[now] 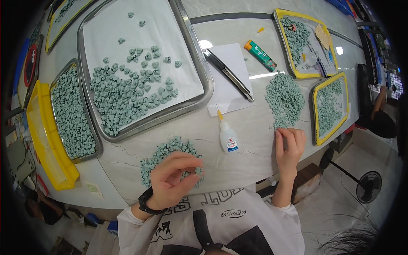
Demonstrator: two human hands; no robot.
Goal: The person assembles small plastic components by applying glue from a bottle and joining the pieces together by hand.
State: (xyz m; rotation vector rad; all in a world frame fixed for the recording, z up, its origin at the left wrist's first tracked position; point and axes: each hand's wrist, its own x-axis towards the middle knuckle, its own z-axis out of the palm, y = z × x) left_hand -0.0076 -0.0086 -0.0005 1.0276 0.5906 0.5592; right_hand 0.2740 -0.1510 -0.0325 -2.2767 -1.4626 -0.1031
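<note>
My left hand (172, 178) hovers over a loose pile of small grey-green pieces (168, 154) near the table's front edge, its fingertips pinched on one small green piece (198, 170). My right hand (289, 146) rests flat on the tabletop, fingers together, touching the near edge of a second pile of green pieces (284, 98). A small white glue bottle with an orange tip (227, 137) lies between my two hands.
A large metal tray (193, 46) lined with white paper holds many green pieces. A smaller metal tray (73, 111) and a yellow bin (49, 140) sit at left. Yellow-rimmed trays (316, 106), a white sheet (231, 80) with a black tool, and a green tube (260, 55) lie at right.
</note>
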